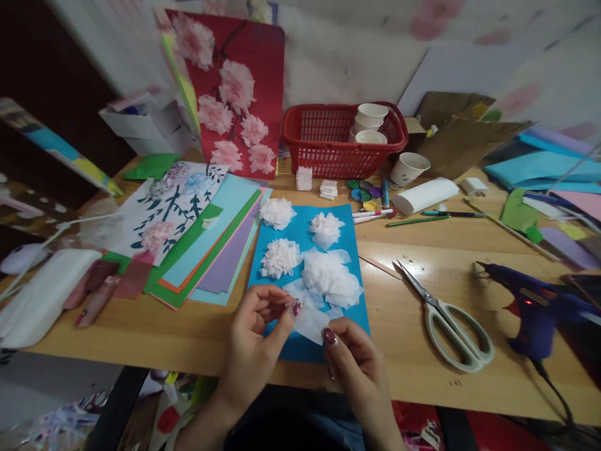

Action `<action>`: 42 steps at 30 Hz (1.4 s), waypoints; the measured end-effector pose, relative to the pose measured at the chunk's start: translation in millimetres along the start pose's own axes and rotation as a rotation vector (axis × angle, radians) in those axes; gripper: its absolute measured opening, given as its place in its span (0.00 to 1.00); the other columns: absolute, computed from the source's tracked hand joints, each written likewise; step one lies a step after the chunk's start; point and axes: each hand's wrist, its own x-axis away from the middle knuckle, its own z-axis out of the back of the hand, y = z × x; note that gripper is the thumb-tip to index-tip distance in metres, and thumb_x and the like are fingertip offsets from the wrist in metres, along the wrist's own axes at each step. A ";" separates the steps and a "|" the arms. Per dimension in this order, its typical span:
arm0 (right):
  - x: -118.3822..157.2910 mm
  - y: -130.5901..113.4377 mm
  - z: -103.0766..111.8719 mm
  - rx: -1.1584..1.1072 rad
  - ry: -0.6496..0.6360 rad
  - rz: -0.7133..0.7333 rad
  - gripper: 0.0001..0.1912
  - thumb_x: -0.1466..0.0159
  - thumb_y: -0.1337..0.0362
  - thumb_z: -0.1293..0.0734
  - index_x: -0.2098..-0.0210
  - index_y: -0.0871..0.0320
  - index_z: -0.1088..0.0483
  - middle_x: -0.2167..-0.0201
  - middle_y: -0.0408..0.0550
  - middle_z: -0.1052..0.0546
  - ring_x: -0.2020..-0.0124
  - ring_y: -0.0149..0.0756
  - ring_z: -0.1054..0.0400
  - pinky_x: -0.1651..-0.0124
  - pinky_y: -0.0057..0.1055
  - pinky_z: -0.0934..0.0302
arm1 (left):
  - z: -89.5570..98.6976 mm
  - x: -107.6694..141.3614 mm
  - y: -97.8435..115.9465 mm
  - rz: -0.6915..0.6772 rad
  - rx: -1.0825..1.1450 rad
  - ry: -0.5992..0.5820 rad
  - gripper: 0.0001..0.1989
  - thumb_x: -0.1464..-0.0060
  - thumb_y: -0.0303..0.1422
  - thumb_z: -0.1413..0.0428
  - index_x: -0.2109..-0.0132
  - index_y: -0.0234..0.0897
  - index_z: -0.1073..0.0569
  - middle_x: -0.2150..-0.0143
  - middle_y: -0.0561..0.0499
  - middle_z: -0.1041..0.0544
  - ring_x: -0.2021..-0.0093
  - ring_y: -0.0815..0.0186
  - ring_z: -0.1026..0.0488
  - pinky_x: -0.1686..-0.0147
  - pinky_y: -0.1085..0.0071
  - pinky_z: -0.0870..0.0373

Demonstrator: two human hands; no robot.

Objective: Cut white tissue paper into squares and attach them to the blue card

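Between my two hands a thin white tissue paper piece (310, 321) is held over the lower part of a blue sheet (300, 351). My left hand (260, 329) pinches its left corner between thumb and fingers. At the right corner my right hand (354, 351) does the same, thumb on top. Just beyond the fingers lies a pile of loose white tissue pieces (331, 279) on the sheet. Three ruffled white paper flowers sit there too: one top left (277, 213), one top right (325, 229) and one at middle left (280, 258).
Scissors (436, 307) and a blue glue gun (533, 307) with a lit red light lie to the right. Coloured paper sheets (220, 250) are fanned out at left. Behind stand a red basket (323, 134) holding paper cups and a red flower picture (244, 50).
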 end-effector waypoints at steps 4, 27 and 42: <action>-0.1 0.6 -0.1 0.022 0.014 0.004 0.16 0.35 0.51 0.33 0.71 0.56 0.30 0.84 0.36 0.37 0.83 0.25 0.46 0.80 0.23 0.54 | 2.6 -5.4 1.5 -0.003 0.032 0.094 0.08 0.50 0.30 0.36 0.64 0.38 0.29 0.69 0.53 0.21 0.68 0.69 0.21 0.66 0.78 0.23; -19.7 -8.2 -3.6 -0.524 0.117 0.014 0.14 0.44 0.58 0.25 0.60 0.54 0.22 0.69 0.46 0.21 0.74 0.31 0.30 0.74 0.25 0.36 | 20.9 -1.4 -1.6 -0.544 -0.430 0.017 0.07 0.43 0.24 0.46 0.59 0.40 0.30 0.60 0.49 0.25 0.55 0.61 0.27 0.54 0.64 0.30; 9.5 -22.8 -28.9 -0.664 -0.090 0.065 0.19 0.40 0.60 0.28 0.49 0.51 0.25 0.41 0.51 0.25 0.36 0.47 0.38 0.32 0.48 0.52 | -2.0 21.2 -3.7 -0.276 -0.187 -0.069 0.04 0.49 0.27 0.41 0.70 0.39 0.28 0.73 0.55 0.25 0.73 0.67 0.31 0.71 0.73 0.33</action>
